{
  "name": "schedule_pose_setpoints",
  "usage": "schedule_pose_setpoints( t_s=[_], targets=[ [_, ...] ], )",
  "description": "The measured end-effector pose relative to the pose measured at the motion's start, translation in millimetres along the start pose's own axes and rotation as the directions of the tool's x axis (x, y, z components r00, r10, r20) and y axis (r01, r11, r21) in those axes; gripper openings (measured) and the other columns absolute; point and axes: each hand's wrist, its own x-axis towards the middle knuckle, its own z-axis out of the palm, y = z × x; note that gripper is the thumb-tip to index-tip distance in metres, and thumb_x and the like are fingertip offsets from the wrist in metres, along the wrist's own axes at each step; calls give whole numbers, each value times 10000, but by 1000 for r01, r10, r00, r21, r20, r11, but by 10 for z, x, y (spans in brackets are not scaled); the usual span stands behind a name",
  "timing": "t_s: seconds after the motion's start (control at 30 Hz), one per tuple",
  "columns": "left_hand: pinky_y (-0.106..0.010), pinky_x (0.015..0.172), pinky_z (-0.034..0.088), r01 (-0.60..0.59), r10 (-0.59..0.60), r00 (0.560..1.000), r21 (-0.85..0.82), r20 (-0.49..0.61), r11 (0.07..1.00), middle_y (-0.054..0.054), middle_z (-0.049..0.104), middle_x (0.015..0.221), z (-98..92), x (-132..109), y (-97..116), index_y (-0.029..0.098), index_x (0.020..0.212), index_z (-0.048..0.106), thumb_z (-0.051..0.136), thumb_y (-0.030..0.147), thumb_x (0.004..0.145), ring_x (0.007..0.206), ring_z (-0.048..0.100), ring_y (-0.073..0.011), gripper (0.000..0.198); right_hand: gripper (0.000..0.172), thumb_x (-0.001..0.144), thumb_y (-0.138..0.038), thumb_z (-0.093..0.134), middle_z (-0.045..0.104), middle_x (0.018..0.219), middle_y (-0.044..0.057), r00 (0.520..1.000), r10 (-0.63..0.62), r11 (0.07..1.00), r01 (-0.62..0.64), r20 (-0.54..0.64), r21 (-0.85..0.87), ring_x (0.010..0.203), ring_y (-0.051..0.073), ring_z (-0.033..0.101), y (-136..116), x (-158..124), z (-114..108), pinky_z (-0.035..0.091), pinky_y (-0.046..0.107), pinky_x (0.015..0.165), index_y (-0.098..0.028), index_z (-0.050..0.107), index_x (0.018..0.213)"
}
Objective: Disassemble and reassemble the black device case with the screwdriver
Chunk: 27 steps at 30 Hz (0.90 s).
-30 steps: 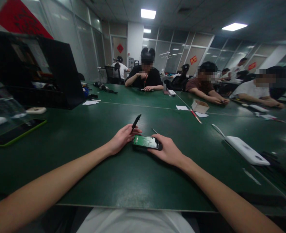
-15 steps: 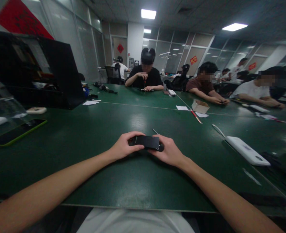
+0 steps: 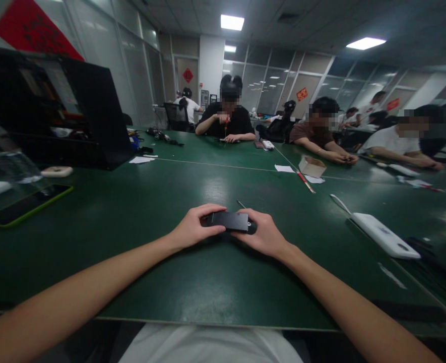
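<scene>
A small black rectangular device (image 3: pixel 229 221) with a flat, faintly shiny top is held level between my two hands, low over the green table (image 3: pixel 192 287). My left hand (image 3: pixel 197 226) grips its left end, thumb along the near edge and fingers along the far edge. At the other end my right hand (image 3: pixel 262 233) closes round it, and a rounded dark part with a small light spot shows beside the palm. A thin metal rod (image 3: pixel 241 204) sticks out just beyond my right fingers; its other end is hidden. I cannot tell the device's exact kind.
On the right lies a white power bank-like block (image 3: pixel 385 236) with a strap. To the left are a green-edged phone (image 3: pixel 26 205), a clear bottle (image 3: pixel 7 154) and a black open case (image 3: pixel 90 111). Across the table stands a small box (image 3: pixel 312 166); several people sit beyond.
The device's top has tilted slightly and now catches more light. Both my hands keep nearly the same place and grip. Across the table, a person's raised hand has shifted a little.
</scene>
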Motion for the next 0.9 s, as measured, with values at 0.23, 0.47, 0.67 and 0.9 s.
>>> schedule_pose_setpoints(
  t_s=[0.23, 0.47, 0.67, 0.9],
  targets=[
    [-366, 980, 440, -33, 35, 999, 101, -15, 994, -100, 675, 1174, -1, 7, 64, 205, 1164, 688, 759, 382, 762, 1102, 608, -257, 445, 406, 756, -284, 767, 700, 997, 62, 1000, 13, 1000, -13, -1, -6, 842, 213, 674, 18, 6, -17, 502, 314, 768, -184, 600, 1113],
    [-381, 938, 478, 228, -233, 972, -112, -34, 967, -109, 697, 1155, 81, 15, 11, 175, 1197, 669, 768, 407, 739, 1037, 644, -266, 523, 466, 771, -303, 768, 689, 997, 50, 1000, 16, 1000, -16, 11, 2, 861, 209, 677, 42, 6, -30, 507, 303, 773, -198, 547, 1168],
    [-371, 936, 496, 342, -371, 928, -484, 38, 806, -118, 634, 1262, 73, 23, 26, 198, 1334, 548, 767, 356, 753, 1109, 624, -269, 641, 494, 784, -320, 764, 683, 999, 56, 998, 23, 1000, -24, -50, -9, 858, 216, 672, 43, 0, -25, 520, 308, 762, -202, 530, 1203],
    [-407, 928, 520, 482, -482, 841, -748, 248, 457, -159, 695, 1120, 102, 42, 27, 146, 1218, 569, 548, 395, 924, 957, 712, -258, 385, 492, 794, -310, 743, 669, 1086, 77, 996, -14, 1000, 13, -93, -12, 932, 235, 666, 91, -17, -39, 518, 339, 835, -210, 525, 1223]
  ],
)
